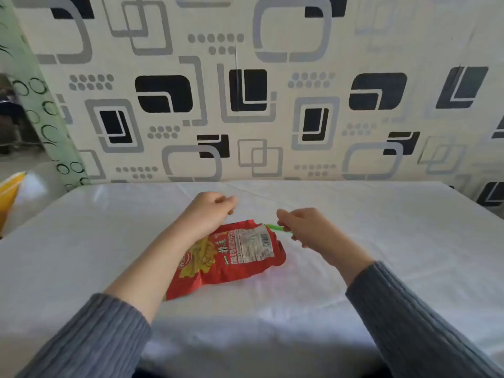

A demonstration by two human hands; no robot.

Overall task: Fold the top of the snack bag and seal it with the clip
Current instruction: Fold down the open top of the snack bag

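Red snack bag (234, 257) flat between both hands; left hand (210, 211) loosely curled, empty; right hand (308, 227) pinching green clip (275, 228)

Snack bag (234, 257) — glossy red plastic film, crinkled, with a printed label panel. Clip (274, 227) — smooth green plastic. Table (381, 227) covered in matt white cloth, faintly textured, creased. My sleeves (414, 317): grey ribbed knit. Wall (245, 105): matt patterned paper.
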